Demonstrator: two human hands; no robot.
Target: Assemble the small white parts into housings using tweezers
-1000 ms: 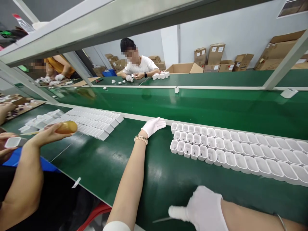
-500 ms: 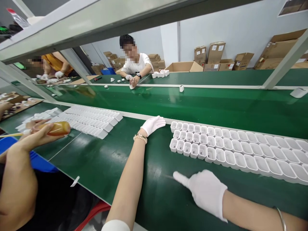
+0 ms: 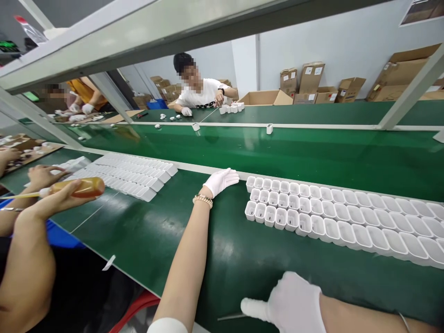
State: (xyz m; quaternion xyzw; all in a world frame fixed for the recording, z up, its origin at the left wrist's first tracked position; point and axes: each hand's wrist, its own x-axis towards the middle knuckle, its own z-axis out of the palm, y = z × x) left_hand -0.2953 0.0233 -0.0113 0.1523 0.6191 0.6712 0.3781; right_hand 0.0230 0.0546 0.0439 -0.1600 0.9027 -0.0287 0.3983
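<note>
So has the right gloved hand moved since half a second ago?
Yes. The right hand has pulled back toward the near table edge, farther from the rows of white shells. The left hand rests at the rows' end.

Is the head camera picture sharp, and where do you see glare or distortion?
Head view: mostly sharp; the green belt carries soft glare; wide-angle stretching enlarges the white cases toward the right edge; the gloved right hand is slightly soft; faces are blurred.

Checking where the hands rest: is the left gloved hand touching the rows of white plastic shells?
Apart. The head view shows green belt between the left hand fingertips and the nearest white plastic shells.
</note>
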